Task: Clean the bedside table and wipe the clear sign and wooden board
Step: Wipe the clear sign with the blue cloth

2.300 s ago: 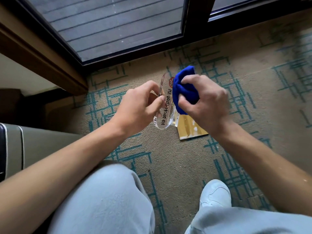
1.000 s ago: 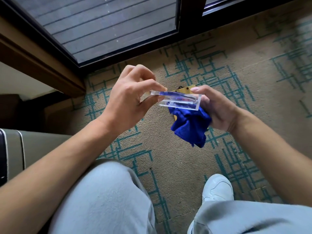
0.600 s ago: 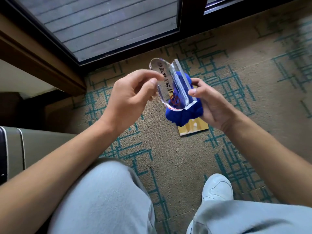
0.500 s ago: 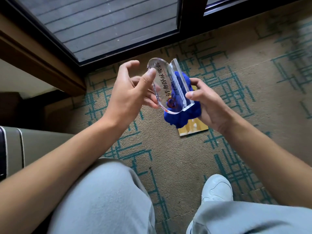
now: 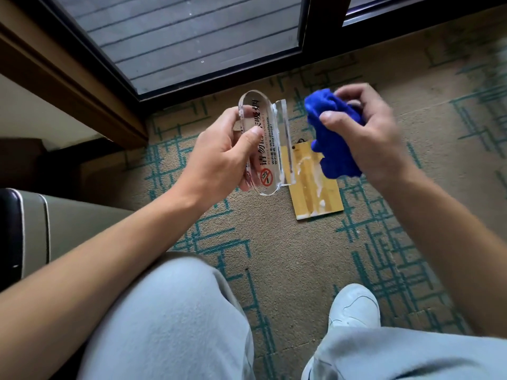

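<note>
My left hand (image 5: 219, 157) grips the clear sign (image 5: 267, 149), a see-through acrylic plaque with black lettering and a red no-smoking symbol, held above the carpet. To its right my right hand (image 5: 375, 138) is closed around a bunched blue cloth (image 5: 333, 133), a short gap away from the sign. Below the two hands the wooden board (image 5: 312, 182) lies flat on the carpet, with white smears on its face. Its upper part is hidden behind the sign and the cloth.
The floor is beige carpet with a teal line pattern (image 5: 301, 256). A dark-framed sliding glass door (image 5: 192, 37) runs along the top. A grey-green upholstered seat (image 5: 68, 223) is at the left. My knees and a white shoe (image 5: 354, 308) fill the bottom.
My right hand with the blue cloth has come out from behind the sign and moved right. My left hand has closed its grip on the sign and holds it alone.
</note>
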Demonstrator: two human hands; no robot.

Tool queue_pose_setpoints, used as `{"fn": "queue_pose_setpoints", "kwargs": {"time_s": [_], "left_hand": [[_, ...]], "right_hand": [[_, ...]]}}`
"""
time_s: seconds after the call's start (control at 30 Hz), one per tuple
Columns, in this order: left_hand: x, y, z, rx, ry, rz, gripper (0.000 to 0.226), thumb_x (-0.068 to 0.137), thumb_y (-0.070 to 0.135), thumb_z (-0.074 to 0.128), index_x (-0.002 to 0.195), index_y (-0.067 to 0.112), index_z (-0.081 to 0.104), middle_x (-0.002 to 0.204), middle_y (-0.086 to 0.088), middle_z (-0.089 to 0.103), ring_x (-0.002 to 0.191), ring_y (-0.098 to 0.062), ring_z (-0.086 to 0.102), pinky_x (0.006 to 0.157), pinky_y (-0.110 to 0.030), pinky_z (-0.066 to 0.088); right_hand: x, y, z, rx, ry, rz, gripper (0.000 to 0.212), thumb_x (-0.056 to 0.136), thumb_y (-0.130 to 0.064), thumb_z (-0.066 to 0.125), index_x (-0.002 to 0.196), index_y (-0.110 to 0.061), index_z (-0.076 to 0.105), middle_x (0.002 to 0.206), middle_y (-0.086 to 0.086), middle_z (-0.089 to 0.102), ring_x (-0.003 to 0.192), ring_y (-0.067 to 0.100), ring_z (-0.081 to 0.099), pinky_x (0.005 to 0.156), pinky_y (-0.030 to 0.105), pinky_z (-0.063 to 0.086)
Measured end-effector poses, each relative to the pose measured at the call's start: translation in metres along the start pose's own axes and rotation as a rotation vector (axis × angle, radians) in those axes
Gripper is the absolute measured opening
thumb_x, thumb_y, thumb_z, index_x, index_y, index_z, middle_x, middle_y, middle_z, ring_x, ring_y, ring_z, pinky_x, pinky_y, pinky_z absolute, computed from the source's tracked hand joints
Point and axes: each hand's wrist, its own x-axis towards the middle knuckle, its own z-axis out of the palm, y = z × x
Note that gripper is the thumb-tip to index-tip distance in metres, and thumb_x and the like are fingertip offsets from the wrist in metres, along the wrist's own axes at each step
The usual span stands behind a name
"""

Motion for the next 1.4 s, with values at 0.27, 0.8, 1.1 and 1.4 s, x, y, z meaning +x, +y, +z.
{"fn": "queue_pose_setpoints", "kwargs": {"time_s": [0.27,0.8,1.1,1.4], "left_hand": [[0.001,0.011,0.012,0.420,0.141,0.181,0.019,0.100,0.019,0.055,0.117,0.012,0.060,0.066,0.004,0.067,0.051,0.001,0.061,0.055,-0.015,0.045],[0.009,0.001,0.007,0.454,0.300,0.216,0.031,0.099,0.029,0.047,0.124,0.014,0.057,0.070,-0.006,0.067,0.061,-0.030,0.067,0.063,-0.045,0.057],[0.008,0.001,0.003,0.476,0.316,0.206,0.027,0.099,0.025,0.051,0.122,0.014,0.061,0.070,-0.001,0.065,0.059,-0.023,0.064,0.062,-0.041,0.055],[0.004,0.006,0.013,0.423,0.248,0.233,0.021,0.099,0.020,0.054,0.116,0.012,0.062,0.074,0.002,0.067,0.060,-0.016,0.062,0.063,-0.036,0.053]], "right_hand": [[0.018,-0.015,0.043,-0.746,0.087,-0.470,0.037,0.084,-0.044,0.060,0.110,-0.022,0.073,0.092,0.004,0.063,0.080,0.025,0.063,0.073,0.042,0.053],[-0.049,0.036,0.053,-0.843,-0.203,-0.569,0.029,0.082,-0.040,0.064,0.097,-0.017,0.075,0.085,0.003,0.064,0.072,0.023,0.063,0.062,0.030,0.052],[-0.033,0.020,0.020,-0.623,-0.008,-0.340,0.028,0.077,-0.042,0.064,0.087,-0.019,0.077,0.079,0.001,0.070,0.070,0.020,0.063,0.067,0.039,0.055],[-0.002,-0.005,0.042,-0.648,0.011,-0.435,0.043,0.089,-0.041,0.061,0.127,-0.023,0.068,0.097,0.004,0.065,0.085,0.022,0.064,0.078,0.042,0.055]]}}
